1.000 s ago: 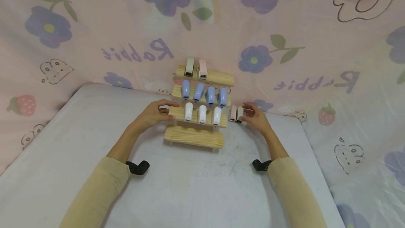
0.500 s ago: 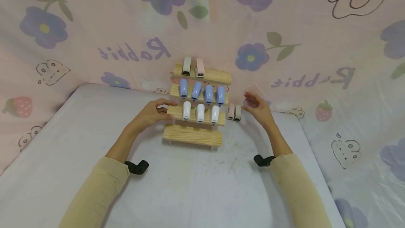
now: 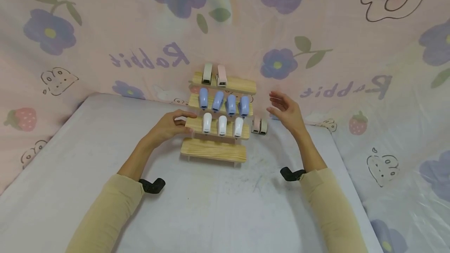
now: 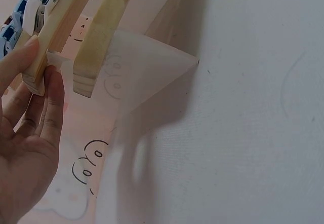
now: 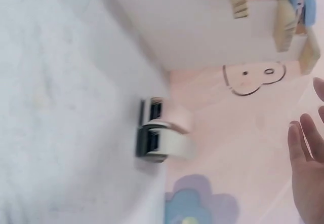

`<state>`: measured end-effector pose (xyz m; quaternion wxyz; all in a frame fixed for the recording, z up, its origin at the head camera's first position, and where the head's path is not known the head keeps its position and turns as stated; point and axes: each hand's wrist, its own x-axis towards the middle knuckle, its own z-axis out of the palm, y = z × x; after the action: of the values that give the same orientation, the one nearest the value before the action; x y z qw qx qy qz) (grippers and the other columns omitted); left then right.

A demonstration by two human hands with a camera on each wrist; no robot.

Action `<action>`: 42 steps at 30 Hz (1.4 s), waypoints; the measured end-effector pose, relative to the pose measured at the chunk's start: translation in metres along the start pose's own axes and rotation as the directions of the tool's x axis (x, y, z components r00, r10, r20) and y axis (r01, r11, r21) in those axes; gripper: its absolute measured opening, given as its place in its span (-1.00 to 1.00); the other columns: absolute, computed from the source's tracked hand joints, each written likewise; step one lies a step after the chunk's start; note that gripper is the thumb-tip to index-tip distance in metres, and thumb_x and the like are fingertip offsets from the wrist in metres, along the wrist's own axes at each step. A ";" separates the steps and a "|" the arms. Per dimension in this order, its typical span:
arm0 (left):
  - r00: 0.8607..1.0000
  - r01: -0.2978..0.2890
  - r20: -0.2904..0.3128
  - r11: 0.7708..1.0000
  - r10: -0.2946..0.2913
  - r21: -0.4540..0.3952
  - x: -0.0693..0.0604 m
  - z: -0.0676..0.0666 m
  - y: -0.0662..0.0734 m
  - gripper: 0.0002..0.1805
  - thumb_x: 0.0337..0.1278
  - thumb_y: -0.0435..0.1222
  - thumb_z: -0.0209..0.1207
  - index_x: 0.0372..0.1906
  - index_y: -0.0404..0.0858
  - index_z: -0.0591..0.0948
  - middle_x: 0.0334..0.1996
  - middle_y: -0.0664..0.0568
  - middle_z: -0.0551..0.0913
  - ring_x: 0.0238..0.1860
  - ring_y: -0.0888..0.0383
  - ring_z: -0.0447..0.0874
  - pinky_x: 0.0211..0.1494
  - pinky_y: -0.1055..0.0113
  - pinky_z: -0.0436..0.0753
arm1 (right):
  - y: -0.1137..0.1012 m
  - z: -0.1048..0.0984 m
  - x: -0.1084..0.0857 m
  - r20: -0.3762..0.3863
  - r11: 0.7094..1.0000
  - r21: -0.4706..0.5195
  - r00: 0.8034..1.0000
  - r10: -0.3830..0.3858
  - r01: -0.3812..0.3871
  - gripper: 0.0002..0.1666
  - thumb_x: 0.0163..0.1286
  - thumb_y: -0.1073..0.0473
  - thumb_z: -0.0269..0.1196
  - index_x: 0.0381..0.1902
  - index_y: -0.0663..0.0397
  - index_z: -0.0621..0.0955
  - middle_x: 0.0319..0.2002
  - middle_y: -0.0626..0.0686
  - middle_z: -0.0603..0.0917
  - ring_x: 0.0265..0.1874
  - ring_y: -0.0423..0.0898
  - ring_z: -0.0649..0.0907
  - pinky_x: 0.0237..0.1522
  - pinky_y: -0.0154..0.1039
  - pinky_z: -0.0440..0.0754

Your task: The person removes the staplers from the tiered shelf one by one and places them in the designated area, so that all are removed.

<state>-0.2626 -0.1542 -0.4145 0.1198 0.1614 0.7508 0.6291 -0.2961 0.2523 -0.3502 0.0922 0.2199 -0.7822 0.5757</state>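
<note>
A tiered wooden display stand holds mini staplers. My left hand grips the left end of the shelf with the white staplers; in the left wrist view the thumb lies above the board and the fingers are beneath it. My right hand hangs in the air right of the stand, fingers loosely bent, holding nothing. Below it a pink stapler and a cream stapler stand side by side on the table, seen also in the right wrist view as a blurred cream stapler.
Several blue staplers line the shelf above the white ones. On the top shelf sit a cream stapler and a pink stapler at the left. A flower-printed curtain hangs close behind the stand. The white table extends in front.
My right hand has left the cream stapler on the table and risen away from it, up beside the upper shelves. My left hand keeps its grip on the shelf.
</note>
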 end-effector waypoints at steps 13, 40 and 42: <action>1.000 0.021 0.000 1.000 -0.021 0.002 0.000 0.000 0.002 -0.44 0.12 -0.41 0.39 0.26 -0.21 0.55 0.26 -0.06 0.48 -0.07 0.02 0.65 -0.07 0.35 0.67 | -0.022 0.010 0.021 0.038 0.998 0.039 0.998 -0.055 0.054 -0.31 0.22 0.59 0.29 0.32 0.48 0.39 0.27 0.47 0.41 0.24 0.37 0.44 0.30 0.14 0.39; 1.000 0.005 0.013 1.000 -0.005 -0.014 0.002 -0.002 -0.001 -0.44 0.12 -0.44 0.37 0.26 -0.25 0.54 0.28 -0.08 0.46 -0.08 0.04 0.65 -0.05 0.32 0.67 | -0.046 0.049 0.069 0.167 0.997 -0.012 0.983 -0.071 0.074 -0.28 0.22 0.47 0.38 0.35 0.32 0.43 0.24 0.33 0.51 0.21 0.21 0.54 0.28 -0.05 0.47; 1.000 0.006 0.011 1.000 -0.005 -0.022 0.002 -0.002 -0.002 -0.44 0.12 -0.46 0.36 0.26 -0.25 0.53 0.28 -0.09 0.46 -0.07 0.04 0.65 -0.05 0.32 0.67 | -0.046 0.053 0.073 0.183 0.998 -0.021 0.981 -0.056 0.061 -0.28 0.24 0.44 0.38 0.36 0.29 0.42 0.24 0.31 0.51 0.21 0.19 0.54 0.28 -0.07 0.47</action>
<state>-0.2652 -0.1555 -0.4157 0.1276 0.1616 0.7435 0.6362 -0.3347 0.1740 -0.2987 0.0398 0.2933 -0.7882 0.5396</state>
